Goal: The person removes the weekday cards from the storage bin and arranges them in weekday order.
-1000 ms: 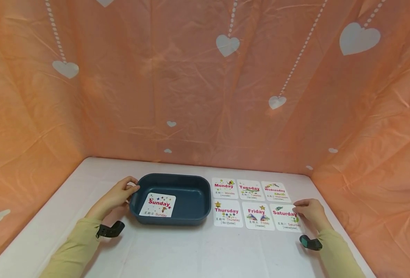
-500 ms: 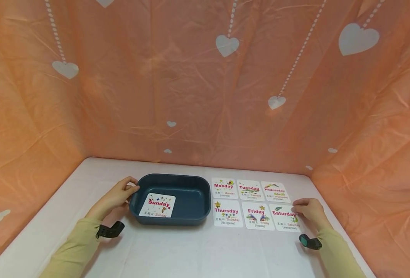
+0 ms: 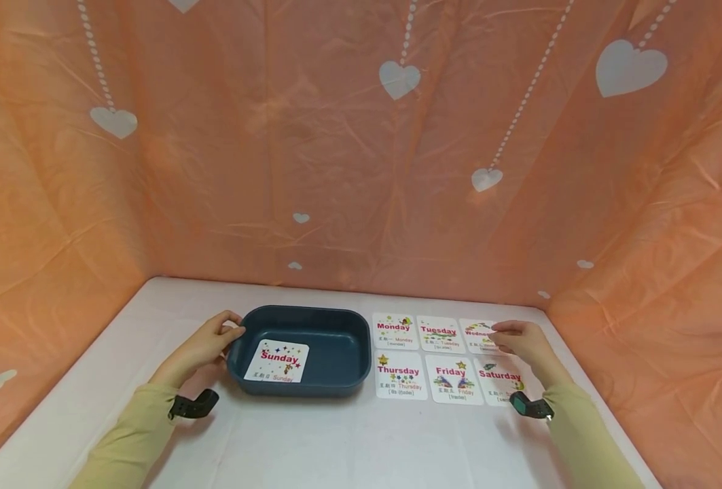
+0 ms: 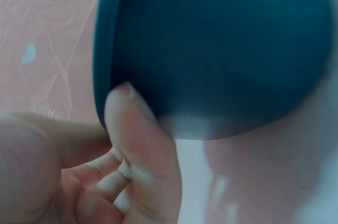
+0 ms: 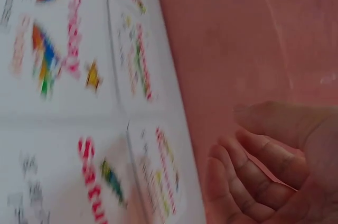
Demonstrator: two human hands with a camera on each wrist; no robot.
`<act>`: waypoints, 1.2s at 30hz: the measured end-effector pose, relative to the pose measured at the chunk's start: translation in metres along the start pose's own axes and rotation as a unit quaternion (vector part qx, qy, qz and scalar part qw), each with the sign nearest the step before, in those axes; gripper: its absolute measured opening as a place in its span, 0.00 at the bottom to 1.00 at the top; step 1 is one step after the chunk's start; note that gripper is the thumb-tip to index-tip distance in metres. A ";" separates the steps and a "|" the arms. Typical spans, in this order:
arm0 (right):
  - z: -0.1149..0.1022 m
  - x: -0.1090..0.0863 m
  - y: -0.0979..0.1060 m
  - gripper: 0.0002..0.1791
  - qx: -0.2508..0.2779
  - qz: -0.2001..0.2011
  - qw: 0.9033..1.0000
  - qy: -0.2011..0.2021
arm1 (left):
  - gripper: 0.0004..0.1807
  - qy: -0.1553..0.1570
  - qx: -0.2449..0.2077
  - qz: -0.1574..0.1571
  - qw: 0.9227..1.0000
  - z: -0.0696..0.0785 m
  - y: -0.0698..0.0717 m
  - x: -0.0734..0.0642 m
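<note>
My left hand (image 3: 204, 344) pinches the left end of a dark blue rectangular tray (image 3: 339, 356); in the left wrist view a finger lies over its rim (image 4: 107, 49). Inside the tray, on its left side, is a white Sunday card (image 3: 277, 362). My right hand (image 3: 524, 345) hovers over the right end of the card rows, fingers loosely bent and holding nothing. Its fingertips overlap the Wednesday card (image 3: 475, 334) in the head view, and the wrist covers part of the Saturday card (image 3: 495, 384). The right wrist view shows a gap between thumb and fingers.
Beside those two cards lie the Monday (image 3: 393, 331), Tuesday (image 3: 438, 335), Thursday (image 3: 400, 380) and Friday (image 3: 450, 387) cards, in two rows right of the tray. An orange curtain (image 3: 336, 170) with white hearts encloses the white table (image 3: 312, 441) at back and sides.
My right hand has left the Saturday card's right edge and moved up and left, over the Wednesday card. My left hand, the tray and the cards have stayed in place.
</note>
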State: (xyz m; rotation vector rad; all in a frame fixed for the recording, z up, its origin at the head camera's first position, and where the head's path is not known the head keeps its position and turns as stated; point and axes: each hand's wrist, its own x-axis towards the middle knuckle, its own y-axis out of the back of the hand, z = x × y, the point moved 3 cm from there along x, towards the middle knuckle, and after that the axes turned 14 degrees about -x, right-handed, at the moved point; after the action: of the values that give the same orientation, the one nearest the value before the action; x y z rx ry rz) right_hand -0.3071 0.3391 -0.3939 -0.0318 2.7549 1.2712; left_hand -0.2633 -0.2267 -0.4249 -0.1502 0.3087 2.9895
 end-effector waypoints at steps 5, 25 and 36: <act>-0.036 0.002 -0.011 0.23 0.008 -0.017 0.998 0.051 | 0.15 -0.001 -0.004 -0.003 1.000 0.001 0.000 -0.002; -0.164 -0.003 -0.082 0.16 0.049 -0.080 0.975 0.203 | 0.15 0.000 0.004 -0.005 1.000 0.004 0.001 0.000; -0.203 -0.008 -0.133 0.19 0.028 -0.139 0.951 0.275 | 0.14 -0.003 -0.001 -0.002 1.000 0.003 0.000 -0.002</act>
State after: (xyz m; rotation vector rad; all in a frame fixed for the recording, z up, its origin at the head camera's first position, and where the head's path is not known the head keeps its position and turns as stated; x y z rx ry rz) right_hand -0.3090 0.0978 -0.3630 -0.8617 3.0655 1.2512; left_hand -0.2621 -0.2262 -0.4220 -0.1404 0.3046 2.9858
